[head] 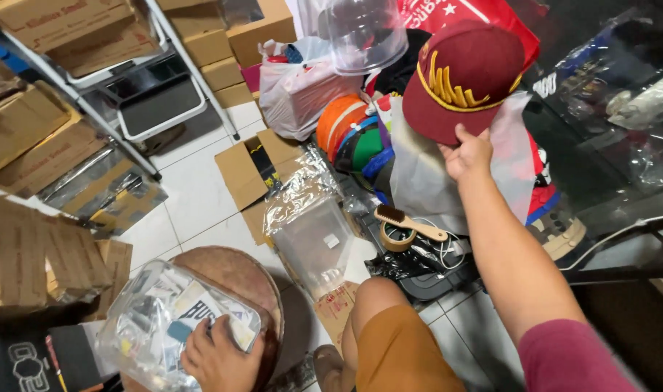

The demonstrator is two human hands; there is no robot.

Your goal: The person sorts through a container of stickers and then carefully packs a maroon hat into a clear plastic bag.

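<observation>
The right hand point(468, 154) pinches the maroon cap point(462, 76) at its brim, lifted above the clear bag point(426, 174); the grip should stay firm (brim bends easily). The left hand point(219, 357) presses on a packet point(173, 323).

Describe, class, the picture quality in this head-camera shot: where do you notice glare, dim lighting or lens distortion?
In the head view, glare streaks the crinkled clear plastic on the floor and the clear dome up top; the right side by the dark glass surface is dim; the folding ladder bows from wide-angle distortion; the maroon cap in the right hand looks sharp.
</observation>
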